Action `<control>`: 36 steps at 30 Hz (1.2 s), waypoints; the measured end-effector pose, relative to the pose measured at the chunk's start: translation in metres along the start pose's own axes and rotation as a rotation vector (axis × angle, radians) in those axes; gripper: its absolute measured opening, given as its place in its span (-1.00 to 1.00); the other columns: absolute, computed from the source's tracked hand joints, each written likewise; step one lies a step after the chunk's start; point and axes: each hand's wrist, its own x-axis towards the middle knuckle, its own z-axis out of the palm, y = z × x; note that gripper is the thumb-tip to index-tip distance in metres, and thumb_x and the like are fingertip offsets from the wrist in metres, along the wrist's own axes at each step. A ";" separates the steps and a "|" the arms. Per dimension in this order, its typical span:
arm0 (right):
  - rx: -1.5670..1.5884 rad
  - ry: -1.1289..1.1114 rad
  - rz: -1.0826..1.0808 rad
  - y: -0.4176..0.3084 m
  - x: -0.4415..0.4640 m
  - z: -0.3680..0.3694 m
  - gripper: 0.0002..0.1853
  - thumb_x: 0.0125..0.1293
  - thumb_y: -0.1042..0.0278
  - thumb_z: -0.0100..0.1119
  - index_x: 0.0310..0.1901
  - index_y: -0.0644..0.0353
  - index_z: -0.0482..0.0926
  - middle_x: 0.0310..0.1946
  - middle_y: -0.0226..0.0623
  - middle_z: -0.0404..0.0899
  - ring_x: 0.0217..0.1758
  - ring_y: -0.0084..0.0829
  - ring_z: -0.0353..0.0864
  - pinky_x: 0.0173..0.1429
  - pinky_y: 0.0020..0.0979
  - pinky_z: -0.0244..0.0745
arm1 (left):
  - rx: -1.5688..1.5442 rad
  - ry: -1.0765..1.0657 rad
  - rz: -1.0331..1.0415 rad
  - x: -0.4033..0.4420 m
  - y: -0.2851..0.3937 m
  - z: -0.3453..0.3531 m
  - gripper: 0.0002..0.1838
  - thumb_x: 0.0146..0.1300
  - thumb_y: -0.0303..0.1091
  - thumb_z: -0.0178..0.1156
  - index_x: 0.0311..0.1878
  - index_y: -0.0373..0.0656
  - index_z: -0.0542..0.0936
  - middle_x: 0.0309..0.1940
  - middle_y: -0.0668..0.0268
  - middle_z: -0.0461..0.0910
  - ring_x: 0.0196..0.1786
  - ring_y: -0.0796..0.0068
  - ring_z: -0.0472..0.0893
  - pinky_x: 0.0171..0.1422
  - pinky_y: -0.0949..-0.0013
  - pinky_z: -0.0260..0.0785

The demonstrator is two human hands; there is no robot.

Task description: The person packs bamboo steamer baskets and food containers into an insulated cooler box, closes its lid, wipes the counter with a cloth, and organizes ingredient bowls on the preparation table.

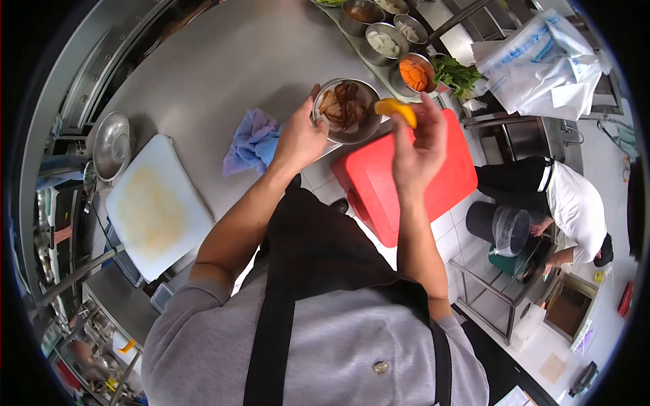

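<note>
My left hand [302, 139] grips the rim of a round steel bowl [369, 125], the thumb over its near edge. Inside the bowl lie brown, glossy slices [344, 107], which look like meat or mushroom; their kind is not certain. To the right of the bowl, my right hand [421, 152] is raised, a little blurred, above the red lid. Between its fingers and thumb it pinches a curved yellow-orange piece [395, 109], whose exact kind I cannot make out. A crumpled blue-purple cloth [250, 143] rests on the steel table beside my left hand.
Steel bowls of sliced carrot [413, 74] and pale slices [383, 44] line the table's edge, near leafy greens [458, 76]. A red bin [406, 179] stands below. At left are a white cutting board [159, 206] and colander [112, 145]. Another person [575, 206] bends at right.
</note>
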 end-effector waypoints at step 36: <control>-1.152 -0.671 0.131 0.021 -0.018 0.017 -0.51 0.29 0.24 0.27 0.25 0.11 0.53 0.04 0.00 0.63 -0.09 0.00 0.77 -0.05 -0.10 0.70 | 0.312 -0.163 0.061 -0.032 0.028 0.024 -0.20 0.34 -0.54 0.07 0.64 0.12 0.14 0.18 -0.16 0.60 0.18 -0.17 0.62 0.27 0.11 0.48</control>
